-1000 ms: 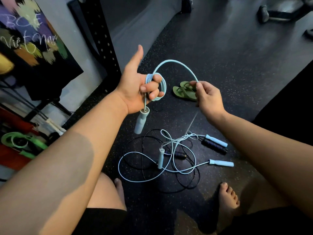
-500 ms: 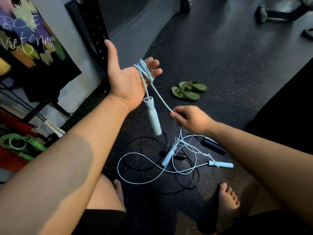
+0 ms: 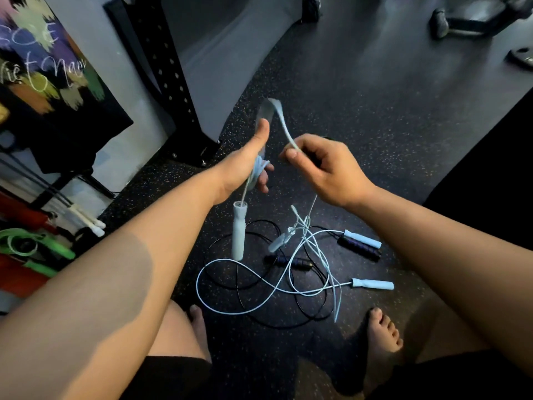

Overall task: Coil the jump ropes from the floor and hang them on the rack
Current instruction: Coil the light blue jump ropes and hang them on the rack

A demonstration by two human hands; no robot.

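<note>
My left hand point(image 3: 248, 166) holds several turns of a light blue jump rope wound round its fingers, thumb pointing up. One handle point(image 3: 238, 230) of this rope dangles below the palm. My right hand point(image 3: 323, 166) pinches the same cord point(image 3: 284, 125), which arcs blurred from the left hand over to it, then drops toward the floor. On the floor lie tangled cords: a light blue rope point(image 3: 259, 301) with handles point(image 3: 372, 284) and a black rope point(image 3: 288, 321) with dark handles point(image 3: 359, 248). A black perforated rack upright point(image 3: 167, 79) stands at the left.
My bare feet point(image 3: 380, 333) stand just in front of the tangle. Green bands point(image 3: 31, 246) and white-handled gear point(image 3: 89, 223) lie at the left. A dark painted board point(image 3: 52, 82) leans on the wall. Gym equipment point(image 3: 473, 18) sits far right.
My right hand rose from low near the tangle to level with the left hand, bringing the cord up in a new loop. The left hand turned and dropped slightly; the second handle lifted off the floor.
</note>
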